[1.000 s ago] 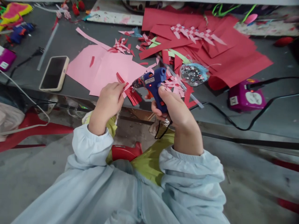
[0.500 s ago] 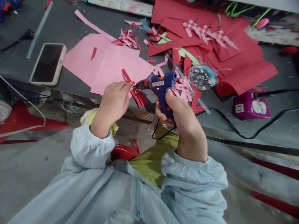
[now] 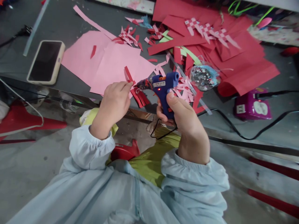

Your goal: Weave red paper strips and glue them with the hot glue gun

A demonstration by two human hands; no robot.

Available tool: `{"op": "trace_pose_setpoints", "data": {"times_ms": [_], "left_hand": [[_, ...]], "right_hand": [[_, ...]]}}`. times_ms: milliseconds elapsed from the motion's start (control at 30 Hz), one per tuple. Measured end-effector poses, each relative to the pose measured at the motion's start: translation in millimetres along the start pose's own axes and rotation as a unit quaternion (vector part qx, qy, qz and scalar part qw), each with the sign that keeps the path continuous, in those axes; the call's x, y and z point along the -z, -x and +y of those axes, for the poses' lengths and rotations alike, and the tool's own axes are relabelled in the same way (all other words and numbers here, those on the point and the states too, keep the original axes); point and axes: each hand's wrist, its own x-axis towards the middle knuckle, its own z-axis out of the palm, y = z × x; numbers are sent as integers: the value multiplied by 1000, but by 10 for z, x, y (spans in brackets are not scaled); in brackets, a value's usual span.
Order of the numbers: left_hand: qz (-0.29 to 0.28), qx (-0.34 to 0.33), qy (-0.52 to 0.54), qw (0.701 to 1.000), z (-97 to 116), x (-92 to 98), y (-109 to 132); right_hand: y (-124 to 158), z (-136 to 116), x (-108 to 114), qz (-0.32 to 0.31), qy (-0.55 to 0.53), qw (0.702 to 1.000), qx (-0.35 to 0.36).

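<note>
Dark table [image 3: 59, 18], paper scraps [image 3: 184, 93] everywhere. I've got my right hand [image 3: 184, 113] wrapped round the blue glue gun [image 3: 165, 93] near the front edge, nozzle [image 3: 145, 83] just beside my bunched-up left hand [image 3: 115, 101]; can't tell what that's pinching.

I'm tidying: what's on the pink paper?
A red scrap lies on the pink paper, checkered scraps at its far edge; a red strip overlaps it by the left hand, which hides what's beneath.

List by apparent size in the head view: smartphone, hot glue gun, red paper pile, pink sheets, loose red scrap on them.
Red paper pile
Pink sheets
Smartphone and hot glue gun: too close to rank; the right hand hides part of the gun
Loose red scrap
</note>
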Motion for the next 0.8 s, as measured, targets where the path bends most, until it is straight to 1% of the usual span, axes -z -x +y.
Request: {"op": "trace_pose_setpoints", "data": {"times_ms": [333,500,667,733,800], "left_hand": [[14,-7,-2,1000,-9,-19,0],[6,1,-2,1000,3,-13,-2],[8,0,-3,1000,2,-23,-4],[16,2,-7,1000,-2,-34,-3],[25,7,-10,1000,-2,-43,-4]], "right_hand": [[12,-1,0,-4,14,1000,1],[4,0,-12,9,20,1000,16],[14,-19,10,-1,4,1000,4],[26,-35,27,-1,2,1000,15],[38,-48,43,12,26,998,50]]}}
